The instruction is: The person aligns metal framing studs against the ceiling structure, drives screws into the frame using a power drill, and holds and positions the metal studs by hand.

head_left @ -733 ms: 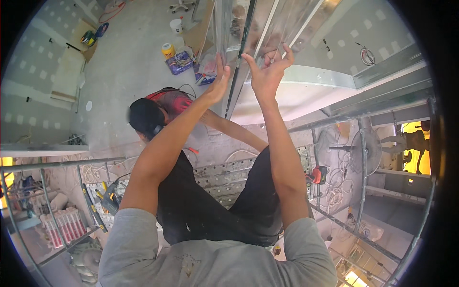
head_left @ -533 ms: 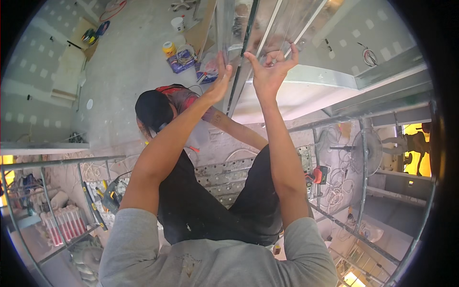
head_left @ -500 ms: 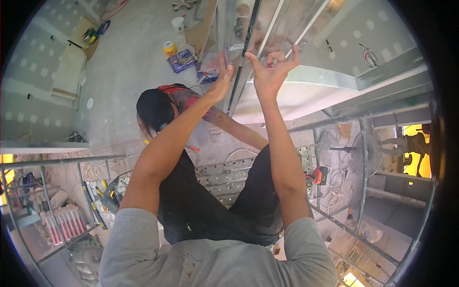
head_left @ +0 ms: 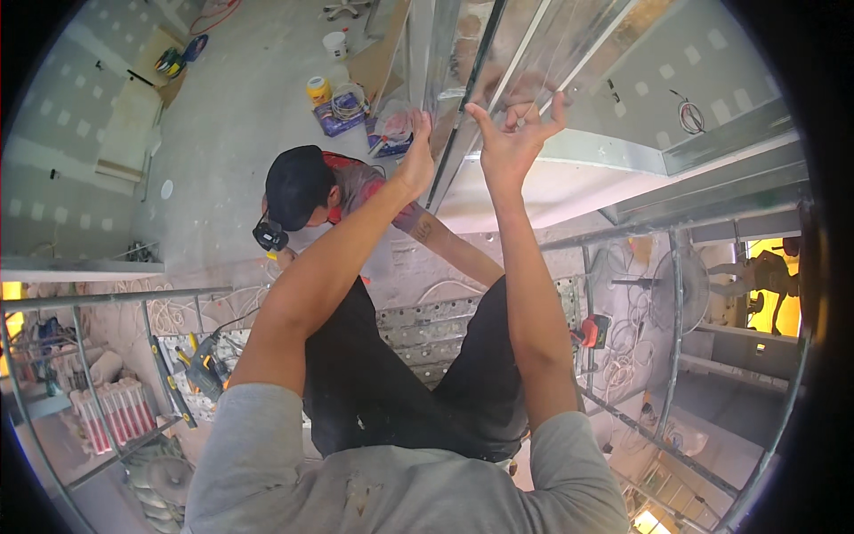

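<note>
Both my arms reach up and forward to a tall shiny panel (head_left: 538, 49) framed by metal strips, with blurred reflections of fingers on it. My right hand (head_left: 516, 147) is open against its lower part, thumb and little finger spread and the middle fingers bent. My left hand (head_left: 416, 158) is nearly edge-on, its fingers extended beside a metal upright (head_left: 442, 71); I see nothing held in it. A dark strip (head_left: 471, 84) runs between the two hands. Under my left arm a co-worker in a black cap (head_left: 301, 187) leans in, near a black tool (head_left: 269, 234).
A perforated metal platform (head_left: 427, 329) lies beneath me, with scaffold rails (head_left: 116, 298) around it. A yellow-black power tool (head_left: 209, 369) is at left, a red drill (head_left: 592, 330) at right. Sealant tubes (head_left: 116, 416), a white bucket (head_left: 335, 44) and a fan (head_left: 678, 289) stand around.
My hands have shifted slightly right and a little lower in the view. The co-worker's head has lifted and turned, and the black tool now shows.
</note>
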`<state>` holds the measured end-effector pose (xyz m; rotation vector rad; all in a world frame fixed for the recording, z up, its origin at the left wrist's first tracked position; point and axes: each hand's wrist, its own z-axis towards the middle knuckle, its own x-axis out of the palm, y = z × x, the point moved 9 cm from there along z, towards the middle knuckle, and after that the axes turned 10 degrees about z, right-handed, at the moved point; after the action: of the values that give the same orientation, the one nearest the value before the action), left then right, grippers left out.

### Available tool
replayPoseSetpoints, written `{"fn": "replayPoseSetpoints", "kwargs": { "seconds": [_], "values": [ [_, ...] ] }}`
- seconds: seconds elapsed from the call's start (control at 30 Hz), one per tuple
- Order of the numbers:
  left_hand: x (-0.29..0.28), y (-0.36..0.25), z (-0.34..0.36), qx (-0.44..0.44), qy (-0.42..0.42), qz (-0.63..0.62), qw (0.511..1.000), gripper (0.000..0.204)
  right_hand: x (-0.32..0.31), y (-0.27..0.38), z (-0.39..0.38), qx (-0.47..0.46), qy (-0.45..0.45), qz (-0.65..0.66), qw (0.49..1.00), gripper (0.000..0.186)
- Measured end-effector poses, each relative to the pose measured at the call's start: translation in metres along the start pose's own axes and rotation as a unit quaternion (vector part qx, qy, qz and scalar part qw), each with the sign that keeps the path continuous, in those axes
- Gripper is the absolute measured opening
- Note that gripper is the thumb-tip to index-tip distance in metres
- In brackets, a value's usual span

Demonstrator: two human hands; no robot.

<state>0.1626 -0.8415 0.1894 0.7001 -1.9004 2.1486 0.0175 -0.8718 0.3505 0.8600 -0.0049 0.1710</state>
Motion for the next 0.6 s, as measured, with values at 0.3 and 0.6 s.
{"fn": "replayPoseSetpoints", "kwargs": {
  "seconds": [0.3, 0.6],
  "values": [
    [-0.008, 0.005, -0.003, -0.039, -0.033, 0.103, 0.993, 0.087, -0.001, -0.002, 0.001, -0.015, 0.005, -0.024, 1.0, 0.112],
    [-0.026, -0.001, -0.003, -0.012, 0.016, 0.209, 0.978, 0.11, 0.008, 0.0, 0.002, -0.026, 0.044, -0.021, 0.998, 0.114]
  ]
}}
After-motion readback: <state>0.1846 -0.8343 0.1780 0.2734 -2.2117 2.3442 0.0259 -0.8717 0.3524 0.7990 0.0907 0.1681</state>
